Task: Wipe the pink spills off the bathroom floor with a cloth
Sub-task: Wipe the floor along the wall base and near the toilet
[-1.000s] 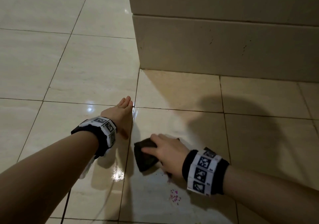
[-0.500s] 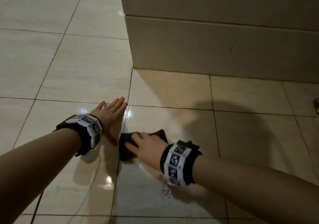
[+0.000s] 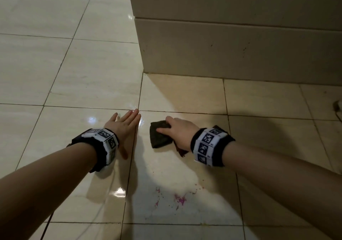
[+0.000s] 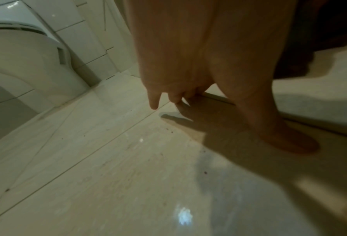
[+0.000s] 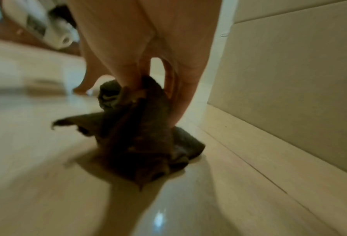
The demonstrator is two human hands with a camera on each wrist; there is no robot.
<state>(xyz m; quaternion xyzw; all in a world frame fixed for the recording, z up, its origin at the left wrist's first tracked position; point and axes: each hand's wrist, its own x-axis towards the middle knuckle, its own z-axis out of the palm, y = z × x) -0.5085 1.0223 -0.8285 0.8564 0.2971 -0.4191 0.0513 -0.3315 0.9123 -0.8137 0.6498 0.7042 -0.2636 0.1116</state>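
Observation:
A dark crumpled cloth lies on the pale tiled floor. My right hand rests on top of it and grips it. In the right wrist view the fingers pinch a raised fold of the cloth. Pink spills and smaller pink specks mark the tile nearer to me, behind the right wrist. My left hand lies flat on the floor left of the cloth, fingers straight and holding nothing.
A tiled wall corner rises just beyond the cloth, with its base ledge close on the right. A white toilet base stands to the left. Some object shows at the right edge. Open floor stretches to the left.
My right hand has slid the cloth away from me, farther from the pink spills, which now show more fully behind the wrist. The left hand's fingers have flattened on the floor.

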